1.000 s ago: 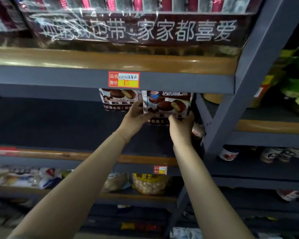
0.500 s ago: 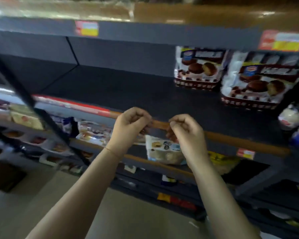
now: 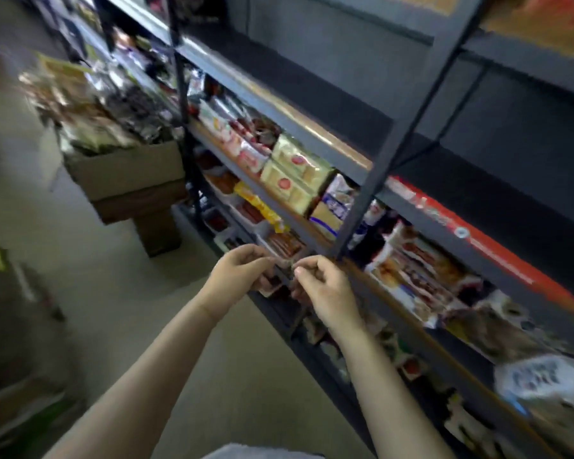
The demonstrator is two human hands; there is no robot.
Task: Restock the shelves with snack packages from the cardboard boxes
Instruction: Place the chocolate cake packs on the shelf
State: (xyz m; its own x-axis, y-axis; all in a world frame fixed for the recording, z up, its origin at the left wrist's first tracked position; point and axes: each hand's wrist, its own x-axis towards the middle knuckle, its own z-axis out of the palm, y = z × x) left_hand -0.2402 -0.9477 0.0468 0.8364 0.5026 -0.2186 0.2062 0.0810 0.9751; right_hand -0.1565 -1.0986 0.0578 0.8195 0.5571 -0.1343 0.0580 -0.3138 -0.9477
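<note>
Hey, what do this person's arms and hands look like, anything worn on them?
Both forearms are bare, with no sleeves in view. The left hand and right hand have no gloves, rings or watch that I can see. The picture is blurry, so fine marks cannot be told.

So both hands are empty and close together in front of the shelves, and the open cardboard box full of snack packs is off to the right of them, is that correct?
Not quite. The head view shows the cardboard box to the left of the hands, not the right. The left hand and right hand are close together in front of the shelves, apparently empty.
</note>
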